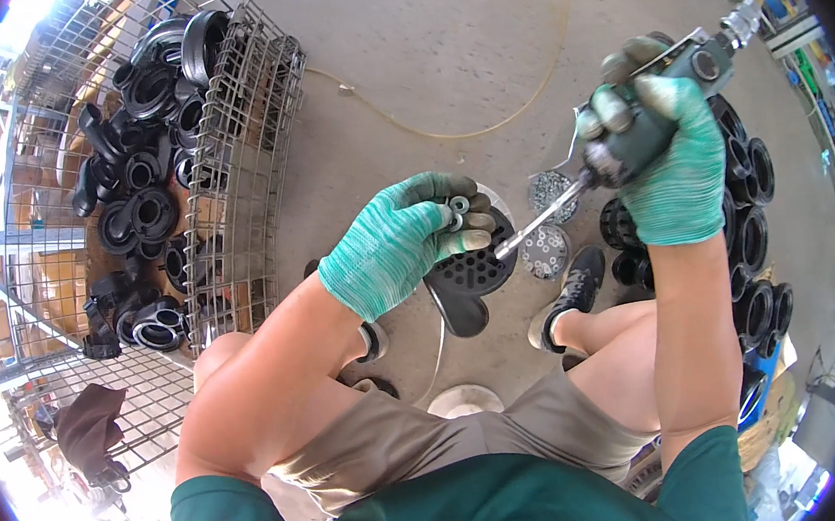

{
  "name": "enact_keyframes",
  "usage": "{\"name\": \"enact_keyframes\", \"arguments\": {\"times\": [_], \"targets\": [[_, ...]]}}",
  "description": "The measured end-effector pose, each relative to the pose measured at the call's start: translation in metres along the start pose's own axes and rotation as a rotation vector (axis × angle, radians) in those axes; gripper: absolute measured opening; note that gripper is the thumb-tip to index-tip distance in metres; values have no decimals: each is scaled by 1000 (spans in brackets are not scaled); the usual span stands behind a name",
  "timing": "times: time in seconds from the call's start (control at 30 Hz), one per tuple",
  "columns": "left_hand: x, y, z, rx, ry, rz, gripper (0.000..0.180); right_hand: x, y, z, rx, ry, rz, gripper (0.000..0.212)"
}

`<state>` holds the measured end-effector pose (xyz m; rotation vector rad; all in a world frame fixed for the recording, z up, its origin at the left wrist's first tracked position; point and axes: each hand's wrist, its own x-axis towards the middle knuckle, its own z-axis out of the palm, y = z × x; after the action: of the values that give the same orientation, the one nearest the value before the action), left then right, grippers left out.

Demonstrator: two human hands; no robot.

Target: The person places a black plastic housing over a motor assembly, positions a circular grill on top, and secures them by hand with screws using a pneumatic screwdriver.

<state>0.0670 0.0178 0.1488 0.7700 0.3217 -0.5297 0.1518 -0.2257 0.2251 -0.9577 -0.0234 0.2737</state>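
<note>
Two screw tubs (547,223) beside black fitting (469,276)

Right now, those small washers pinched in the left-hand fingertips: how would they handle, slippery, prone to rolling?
The washers look small and thin, so probably light and easy to drop from the gloved left hand. Being round rings, they would likely roll or scatter on the concrete floor. They look rigid, probably metal.

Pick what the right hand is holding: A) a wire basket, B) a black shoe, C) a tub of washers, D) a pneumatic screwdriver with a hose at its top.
D: the right hand wraps the grey pneumatic screwdriver, its bit angled toward the black grated part.
</note>
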Motion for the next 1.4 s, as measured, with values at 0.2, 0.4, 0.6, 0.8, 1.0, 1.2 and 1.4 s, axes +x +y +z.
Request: {"name": "enact_keyframes", "arguments": {"times": [0.2,0.4,0.6,0.8,1.0,1.2,1.4], "targets": [[-4,-3,-1,94,49,0,35,10,-12,-10,36,60,-113,25],[-5,-6,3,127,48,-15,33,6,0,-8,-18,115,-21,28],[-2,-6,8,195,50,-87,38,-10,1,3,-369,1,165,32],[-3,-7,15,182,103,-10,41,-17,27,10,-581,-120,233,22],[-3,-10,12,60,38,17,40,-18,40,7,-707,-186,272,28],[-4,-9,18,129,-35,97,41,-18,41,7,-789,-227,221,32],[-2,-8,17,78,-52,92,28,-22,43,11,-694,-265,266,34]]}}
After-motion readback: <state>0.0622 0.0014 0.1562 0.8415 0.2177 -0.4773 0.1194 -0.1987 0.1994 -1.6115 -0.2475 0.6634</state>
